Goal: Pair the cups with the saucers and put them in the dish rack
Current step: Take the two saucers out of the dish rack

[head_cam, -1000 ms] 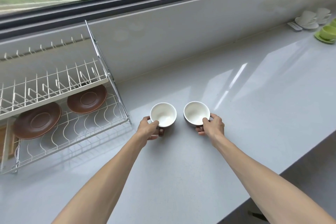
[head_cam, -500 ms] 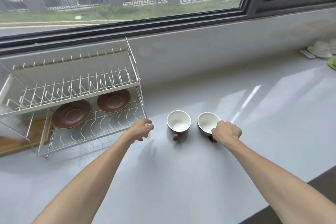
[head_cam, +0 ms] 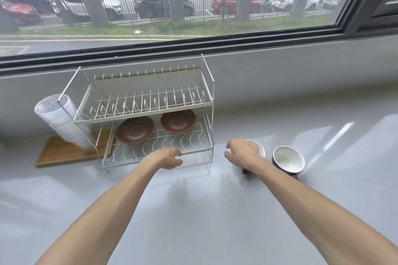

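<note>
2 hands hold nothing: left hand, fingers loosely curled, at the dish rack front rail; right hand fingers spread above a cup.

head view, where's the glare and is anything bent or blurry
In the head view, window light leaves pale streaks on the countertop right of the cups; faint hand shadows fall below the left hand; the wide lens bows the window frame; the cars outside look soft.
</note>
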`<state>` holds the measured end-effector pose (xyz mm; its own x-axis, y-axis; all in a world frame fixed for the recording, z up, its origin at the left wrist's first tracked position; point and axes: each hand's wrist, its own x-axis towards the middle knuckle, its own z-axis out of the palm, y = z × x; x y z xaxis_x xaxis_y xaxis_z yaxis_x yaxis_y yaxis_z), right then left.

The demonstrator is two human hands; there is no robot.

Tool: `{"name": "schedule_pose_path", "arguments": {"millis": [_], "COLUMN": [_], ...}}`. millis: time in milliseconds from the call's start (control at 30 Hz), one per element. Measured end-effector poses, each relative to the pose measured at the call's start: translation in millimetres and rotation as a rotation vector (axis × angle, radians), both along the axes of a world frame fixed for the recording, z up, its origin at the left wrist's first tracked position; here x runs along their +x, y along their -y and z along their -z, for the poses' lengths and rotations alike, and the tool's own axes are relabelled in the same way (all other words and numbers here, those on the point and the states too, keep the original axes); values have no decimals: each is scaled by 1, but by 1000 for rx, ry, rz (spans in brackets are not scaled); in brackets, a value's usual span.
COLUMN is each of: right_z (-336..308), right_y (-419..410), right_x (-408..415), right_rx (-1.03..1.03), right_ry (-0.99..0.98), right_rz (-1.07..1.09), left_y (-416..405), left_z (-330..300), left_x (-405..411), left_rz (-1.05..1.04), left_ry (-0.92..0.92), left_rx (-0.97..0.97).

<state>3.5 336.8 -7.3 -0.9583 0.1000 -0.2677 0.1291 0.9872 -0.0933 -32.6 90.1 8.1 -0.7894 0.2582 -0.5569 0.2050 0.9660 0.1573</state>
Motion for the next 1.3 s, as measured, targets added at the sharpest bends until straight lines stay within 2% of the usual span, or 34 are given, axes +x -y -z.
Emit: {"name": "schedule_pose_path", "arguments": {"millis": [133, 267, 500, 633, 767, 900, 1067, 1300], "right_z": [-7, -5, 14, 28, 35, 46, 57, 48], "right_y": [46, 79, 107, 114, 120, 117, 120, 118], "right_x": [-26, -53, -99, -120, -140, -157, -181, -188], "right_rx": [-44, -171, -180, -218, -293, -199, -276, -357], "right_ry": [-115, -230, -409, -309, -223, -135, -61, -83], "right_rz": [-101, -145, -151, -94, -10, -121, 85, 150], "left_y": [20, 30, 35, 31, 22, 16, 10, 7], "left_z": [-8, 2, 33, 45, 48, 55, 63, 61], "left_x": [-13, -30, -60, -76, -97, -118, -138, -146], "left_rz": [-73, -143, -238, -304, -439, -502, -586, -791], "left_ry": [-200, -500, -734, -669, -546, -464, -334, -201], "left_rx": [15, 83, 187, 231, 393, 445, 505, 672]}}
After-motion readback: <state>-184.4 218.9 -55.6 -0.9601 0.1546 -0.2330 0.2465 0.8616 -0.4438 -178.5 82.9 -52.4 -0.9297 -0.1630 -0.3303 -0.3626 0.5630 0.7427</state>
